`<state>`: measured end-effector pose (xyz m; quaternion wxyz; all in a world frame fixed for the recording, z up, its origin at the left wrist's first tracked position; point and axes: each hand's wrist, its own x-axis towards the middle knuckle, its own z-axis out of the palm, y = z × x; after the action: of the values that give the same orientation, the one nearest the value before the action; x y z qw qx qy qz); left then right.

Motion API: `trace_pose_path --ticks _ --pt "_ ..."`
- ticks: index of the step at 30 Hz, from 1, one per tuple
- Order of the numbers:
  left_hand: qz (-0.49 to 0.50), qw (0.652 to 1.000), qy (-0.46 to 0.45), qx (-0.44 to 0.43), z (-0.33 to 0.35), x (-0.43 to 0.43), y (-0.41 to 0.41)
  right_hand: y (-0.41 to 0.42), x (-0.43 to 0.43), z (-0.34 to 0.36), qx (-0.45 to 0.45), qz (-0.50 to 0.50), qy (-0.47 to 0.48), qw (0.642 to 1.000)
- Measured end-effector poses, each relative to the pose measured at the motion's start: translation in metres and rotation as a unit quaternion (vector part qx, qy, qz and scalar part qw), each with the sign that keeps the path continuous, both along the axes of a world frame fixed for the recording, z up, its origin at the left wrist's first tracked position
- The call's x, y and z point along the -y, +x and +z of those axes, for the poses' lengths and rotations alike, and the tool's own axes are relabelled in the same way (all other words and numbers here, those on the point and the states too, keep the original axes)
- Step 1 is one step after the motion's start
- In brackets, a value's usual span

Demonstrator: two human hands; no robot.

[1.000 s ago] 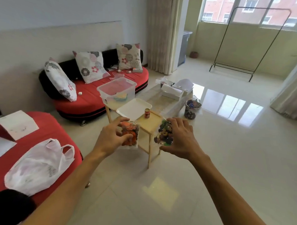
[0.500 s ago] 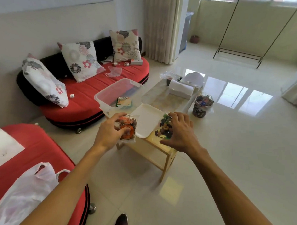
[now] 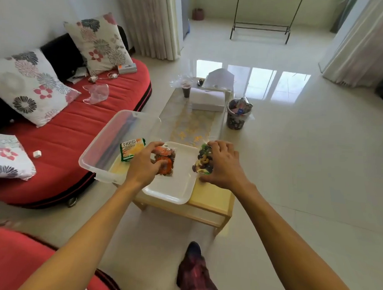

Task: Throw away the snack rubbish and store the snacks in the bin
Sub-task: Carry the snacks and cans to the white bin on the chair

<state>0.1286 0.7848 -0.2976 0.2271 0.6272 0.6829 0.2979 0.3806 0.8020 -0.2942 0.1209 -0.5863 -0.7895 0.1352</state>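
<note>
The left hand (image 3: 142, 164) grips an orange packet (image 3: 165, 161); the right hand (image 3: 221, 165) grips a dark mixed packet (image 3: 203, 161). Both packets hang over the white lid (image 3: 173, 189) on the low surface (image 3: 210, 199), just beside the clear bin (image 3: 103, 150). One yellow-green snack (image 3: 131, 149) already lies in the bin, so I'd say storing is barely begun, with these two still to go in. The packets look soft, see-through and full. A small basket (image 3: 237, 118) of wrappers stands on the floor, near the surface's far end.
</note>
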Motion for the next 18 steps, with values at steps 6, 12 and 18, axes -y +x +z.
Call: trace_pose_path --ticks 6,12,18 --pt "-0.001 0.999 -0.043 -0.031 -0.052 -0.084 -0.024 -0.037 -0.084 -0.048 0.005 -0.010 -0.053 0.999" --pt "-0.027 0.993 -0.107 -0.043 -0.112 -0.148 -0.039 -0.079 -0.142 -0.116 0.021 -0.006 -0.120 0.993" --pt "-0.043 0.982 -0.169 -0.078 -0.197 -0.204 -0.045 -0.105 -0.188 -0.201 0.076 0.018 -0.159 0.984"
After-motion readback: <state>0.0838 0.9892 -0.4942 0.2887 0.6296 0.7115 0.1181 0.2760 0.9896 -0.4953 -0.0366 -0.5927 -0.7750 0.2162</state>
